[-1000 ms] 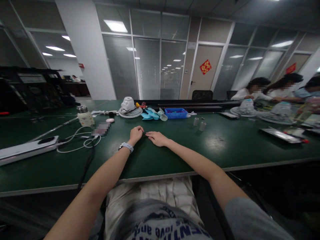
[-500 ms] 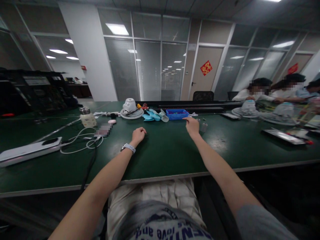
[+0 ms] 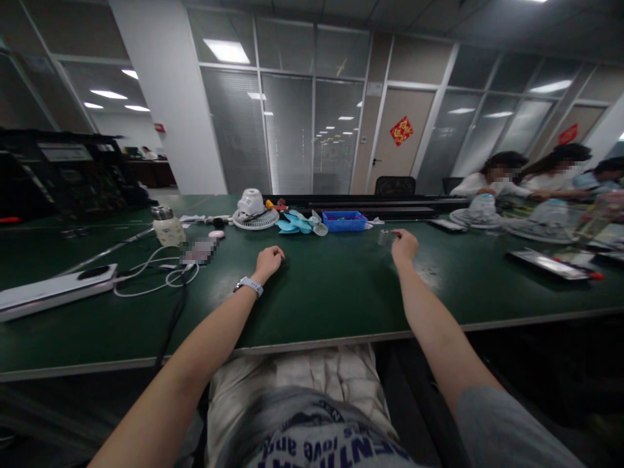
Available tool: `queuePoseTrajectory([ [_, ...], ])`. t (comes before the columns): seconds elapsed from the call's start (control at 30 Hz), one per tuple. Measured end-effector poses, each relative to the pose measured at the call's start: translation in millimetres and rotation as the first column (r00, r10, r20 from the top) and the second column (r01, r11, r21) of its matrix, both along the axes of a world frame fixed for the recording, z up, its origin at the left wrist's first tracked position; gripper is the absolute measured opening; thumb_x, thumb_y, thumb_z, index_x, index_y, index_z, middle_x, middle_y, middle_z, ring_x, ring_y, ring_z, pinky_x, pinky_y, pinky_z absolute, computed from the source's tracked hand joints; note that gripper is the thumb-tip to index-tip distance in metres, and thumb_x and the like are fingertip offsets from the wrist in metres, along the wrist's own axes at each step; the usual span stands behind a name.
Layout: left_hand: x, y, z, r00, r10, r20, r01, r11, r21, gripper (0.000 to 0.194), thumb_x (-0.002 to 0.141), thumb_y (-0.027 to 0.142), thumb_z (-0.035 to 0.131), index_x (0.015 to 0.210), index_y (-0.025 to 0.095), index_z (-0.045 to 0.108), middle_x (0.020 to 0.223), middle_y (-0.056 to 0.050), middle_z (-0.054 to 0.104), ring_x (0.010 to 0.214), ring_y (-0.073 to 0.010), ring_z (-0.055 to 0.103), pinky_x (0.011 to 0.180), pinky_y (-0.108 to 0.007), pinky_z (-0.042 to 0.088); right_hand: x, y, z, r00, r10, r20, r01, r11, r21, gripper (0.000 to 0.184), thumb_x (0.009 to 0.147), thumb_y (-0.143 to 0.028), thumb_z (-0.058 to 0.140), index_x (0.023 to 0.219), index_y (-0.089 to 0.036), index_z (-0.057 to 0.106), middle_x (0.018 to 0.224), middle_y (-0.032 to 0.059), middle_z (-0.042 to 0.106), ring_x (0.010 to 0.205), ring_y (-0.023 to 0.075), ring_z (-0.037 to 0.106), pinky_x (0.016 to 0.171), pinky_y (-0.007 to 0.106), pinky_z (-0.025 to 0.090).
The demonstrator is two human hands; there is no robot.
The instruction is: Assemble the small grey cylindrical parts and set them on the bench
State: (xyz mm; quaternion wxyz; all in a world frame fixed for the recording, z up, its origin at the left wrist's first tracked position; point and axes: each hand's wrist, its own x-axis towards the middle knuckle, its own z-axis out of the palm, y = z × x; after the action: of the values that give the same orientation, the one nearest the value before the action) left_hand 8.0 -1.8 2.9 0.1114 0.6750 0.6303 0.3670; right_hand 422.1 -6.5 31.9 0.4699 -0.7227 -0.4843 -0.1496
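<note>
My left hand [image 3: 270,261] rests on the green table, fingers curled inward; whether anything is inside them is hidden. On the wrist is a pale watch [image 3: 249,285]. Further right, my right hand [image 3: 404,247] reaches out over the tabletop with its fingers bent together at the tips. Just left of those fingertips stands a small grey metal cylinder [image 3: 383,238]. A second such cylinder is covered by the hand, and what the fingertips hold, if anything, is too small to make out.
Along the back are a white fan body [image 3: 251,207], blue fan blades [image 3: 295,223] and a blue bin [image 3: 344,221]. A bottle [image 3: 168,229], white cables [image 3: 179,278] and a white power bank-like box [image 3: 58,286] lie left. Right, a tablet-like device [image 3: 548,264]; people sit beyond.
My right hand has left the left hand's side and swung out right, past the blue bin, to the metal cylinders. My left hand has stayed in nearly the same place.
</note>
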Motion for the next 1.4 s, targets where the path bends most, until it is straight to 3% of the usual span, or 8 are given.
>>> queuePoseTrajectory([
  [0.5,0,0,0.2,1.000,-0.012,-0.003,0.012,1.000,0.002,0.023,0.076,0.014,0.047,0.073,0.021,0.069,0.079,-0.003,0.071,0.075,-0.0165,0.061,0.071,-0.024,0.043,0,3,0.4,0.991,-0.131,-0.016,0.129,0.988,-0.089,0.032,0.081,-0.018,0.053,0.108,-0.020,0.069,0.095,0.0115,0.071,0.093,0.0243,0.063,0.087,0.038,0.042],
  [0.8,1,-1,1.1,1.000,-0.026,0.005,0.026,1.000,-0.013,0.023,0.076,0.014,0.047,0.072,0.021,0.068,0.077,-0.003,0.070,0.072,-0.0161,0.060,0.069,-0.025,0.043,5,2,-17.8,0.949,-0.237,-0.205,0.185,0.952,-0.243,0.053,0.074,-0.035,0.072,0.122,-0.020,0.056,0.105,0.0163,0.068,0.096,0.0286,0.065,0.080,0.038,0.047],
  [0.93,1,-1,0.5,1.000,-0.028,0.013,0.028,1.000,-0.013,0.023,0.076,0.014,0.047,0.071,0.021,0.068,0.077,-0.002,0.070,0.073,-0.0161,0.061,0.070,-0.025,0.043,-19,3,-7.8,0.988,-0.127,-0.088,0.110,0.978,-0.177,0.051,0.077,-0.035,0.070,0.123,-0.020,0.055,0.101,0.0139,0.070,0.095,0.0270,0.066,0.084,0.038,0.046],
  [1.03,1,-1,0.6,1.000,-0.022,0.012,0.022,1.000,-0.013,0.023,0.076,0.014,0.047,0.072,0.021,0.069,0.078,-0.003,0.070,0.074,-0.0164,0.061,0.070,-0.025,0.043,-74,5,-1.3,0.991,0.133,0.002,-0.132,0.985,-0.107,0.050,0.079,-0.038,0.069,0.124,-0.021,0.054,0.098,0.0099,0.071,0.091,0.0250,0.067,0.085,0.037,0.047],
  [1.1,1,-3,1.6,1.000,-0.014,0.013,0.014,1.000,-0.007,0.023,0.076,0.014,0.047,0.073,0.021,0.069,0.080,-0.003,0.071,0.076,-0.0166,0.061,0.072,-0.025,0.044,-124,6,-4.0,0.926,0.378,0.000,-0.376,0.922,-0.090,0.052,0.079,-0.040,0.069,0.125,-0.023,0.053,0.096,0.0070,0.071,0.087,0.0230,0.067,0.083,0.036,0.049],
  [1.2,3,-6,4.5,0.998,-0.005,0.065,0.004,1.000,0.017,0.022,0.078,0.015,0.047,0.076,0.020,0.068,0.083,-0.003,0.071,0.079,-0.0167,0.062,0.075,-0.025,0.045,-197,1,-16.6,0.717,0.694,-0.065,-0.696,0.710,-0.106,0.055,0.076,-0.040,0.071,0.126,-0.024,0.052,0.095,0.0041,0.071,0.081,0.0196,0.068,0.080,0.034,0.051],
  [1.3,6,-7,7.4,0.975,-0.048,0.215,0.029,0.995,0.091,0.020,0.079,0.020,0.049,0.084,0.019,0.068,0.088,-0.004,0.072,0.081,-0.0165,0.063,0.077,-0.025,0.046,-246,-9,-28.8,0.540,0.837,-0.094,-0.840,0.529,-0.117,0.053,0.077,-0.031,0.071,0.125,-0.026,0.051,0.097,0.0026,0.071,0.083,0.0183,0.068,0.081,0.032,0.052],
  [1.4,9,-6,8.1,0.905,-0.177,0.386,0.120,0.979,0.167,0.022,0.078,0.027,0.054,0.092,0.017,0.068,0.089,-0.004,0.071,0.083,-0.0166,0.064,0.078,-0.025,0.047,-262,-17,-33.8,0.477,0.873,-0.101,-0.877,0.466,-0.118,0.056,0.078,-0.024,0.069,0.129,-0.025,0.047,0.098,0.0027,0.070,0.087,0.0186,0.067,0.081,0.032,0.052],
])
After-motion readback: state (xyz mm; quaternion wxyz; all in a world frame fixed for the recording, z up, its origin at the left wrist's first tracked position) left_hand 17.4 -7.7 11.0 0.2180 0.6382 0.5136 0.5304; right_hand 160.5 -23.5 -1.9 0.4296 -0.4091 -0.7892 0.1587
